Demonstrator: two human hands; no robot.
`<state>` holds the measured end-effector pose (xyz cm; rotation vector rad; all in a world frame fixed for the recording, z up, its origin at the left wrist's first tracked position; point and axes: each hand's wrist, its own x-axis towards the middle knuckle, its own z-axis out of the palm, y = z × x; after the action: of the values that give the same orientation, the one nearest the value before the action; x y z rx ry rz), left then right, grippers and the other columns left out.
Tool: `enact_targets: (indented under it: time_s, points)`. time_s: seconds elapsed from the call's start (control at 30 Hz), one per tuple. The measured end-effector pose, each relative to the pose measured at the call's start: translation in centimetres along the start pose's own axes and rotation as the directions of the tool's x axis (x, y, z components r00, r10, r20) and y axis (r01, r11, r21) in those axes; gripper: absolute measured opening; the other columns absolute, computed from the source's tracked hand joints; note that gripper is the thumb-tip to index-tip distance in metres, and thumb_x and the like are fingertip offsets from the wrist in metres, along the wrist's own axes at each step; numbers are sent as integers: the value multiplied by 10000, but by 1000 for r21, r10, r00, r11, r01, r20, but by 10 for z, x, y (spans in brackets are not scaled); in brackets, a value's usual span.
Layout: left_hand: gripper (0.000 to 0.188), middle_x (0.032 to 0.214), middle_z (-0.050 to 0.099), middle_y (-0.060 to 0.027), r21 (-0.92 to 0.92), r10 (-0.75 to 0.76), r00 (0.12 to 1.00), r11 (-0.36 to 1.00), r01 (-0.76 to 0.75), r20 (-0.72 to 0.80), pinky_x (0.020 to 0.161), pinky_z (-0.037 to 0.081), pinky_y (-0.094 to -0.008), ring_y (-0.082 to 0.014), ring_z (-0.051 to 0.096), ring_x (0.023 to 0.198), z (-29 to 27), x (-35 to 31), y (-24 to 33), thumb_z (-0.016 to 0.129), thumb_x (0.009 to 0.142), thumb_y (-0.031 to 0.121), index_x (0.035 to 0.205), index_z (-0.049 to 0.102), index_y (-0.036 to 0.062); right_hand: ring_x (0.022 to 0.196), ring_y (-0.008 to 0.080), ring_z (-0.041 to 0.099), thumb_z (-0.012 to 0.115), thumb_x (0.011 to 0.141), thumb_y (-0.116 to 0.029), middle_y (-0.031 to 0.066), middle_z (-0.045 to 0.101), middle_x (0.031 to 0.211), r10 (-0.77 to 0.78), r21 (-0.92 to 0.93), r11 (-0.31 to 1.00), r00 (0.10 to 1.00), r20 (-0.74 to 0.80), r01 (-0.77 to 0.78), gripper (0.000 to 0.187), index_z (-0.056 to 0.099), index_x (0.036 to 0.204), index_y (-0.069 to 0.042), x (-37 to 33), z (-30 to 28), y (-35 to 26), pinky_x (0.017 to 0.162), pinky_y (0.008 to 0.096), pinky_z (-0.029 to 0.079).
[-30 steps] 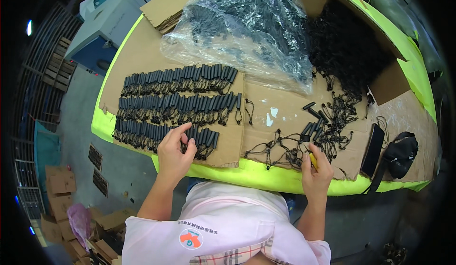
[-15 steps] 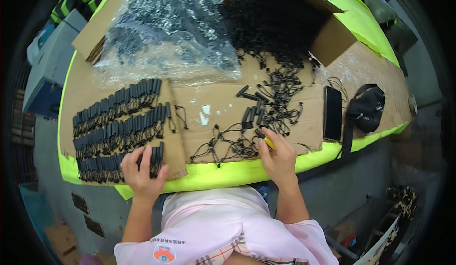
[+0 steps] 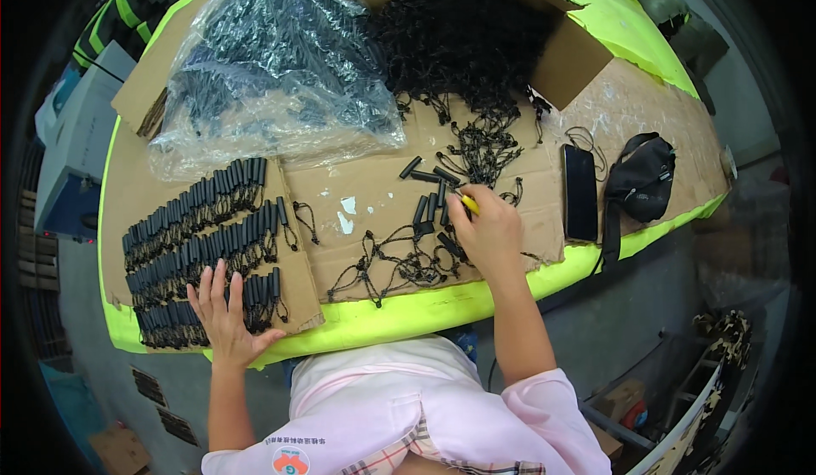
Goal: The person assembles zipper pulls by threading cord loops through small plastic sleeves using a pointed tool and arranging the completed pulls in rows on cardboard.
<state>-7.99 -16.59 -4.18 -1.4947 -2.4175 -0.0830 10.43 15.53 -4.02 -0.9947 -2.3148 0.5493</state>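
A black smartphone (image 3: 580, 192) lies flat on the bench (image 3: 612, 16); just right of it, a black pouch (image 3: 643, 179); far left, a clear plastic bag (image 3: 272, 67).

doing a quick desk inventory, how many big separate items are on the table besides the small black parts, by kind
clear plastic bag of black parts: 1
open cardboard box of black cords: 1
black phone: 1
black pouch with strap: 1
total: 4
The left hand lies flat on the rows of black tubes; the right hand pinches a small yellow thing.
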Motion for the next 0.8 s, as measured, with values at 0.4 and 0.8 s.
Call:
enact_targets:
  time_s: [0.4, 0.8]
  points:
    - [238, 842, 587, -128, -667, 9, 999, 744, -40, -50, 708, 459, -370, -308, 561, 821, 6, 146, 129, 670, 717, 184, 861, 589, 13, 497, 104, 498, 596, 817, -101, 63, 619, 686, 176, 483, 868, 982, -76, -118, 86, 570, 806, -19, 4, 5, 4, 471, 253, 405]
    - [266, 771, 590, -80, -843, -3, 963, 483, 237, 269, 562, 463, -308, -182, 562, 627, 29, 177, 151, 597, 771, 89, 1029, 577, 26, 516, 21, 480, 603, 826, -47, 43, 624, 747, 248, 839, 221, 861, 444, -497, 152, 602, 969, 5, -42, -16, -13, 451, 154, 368]
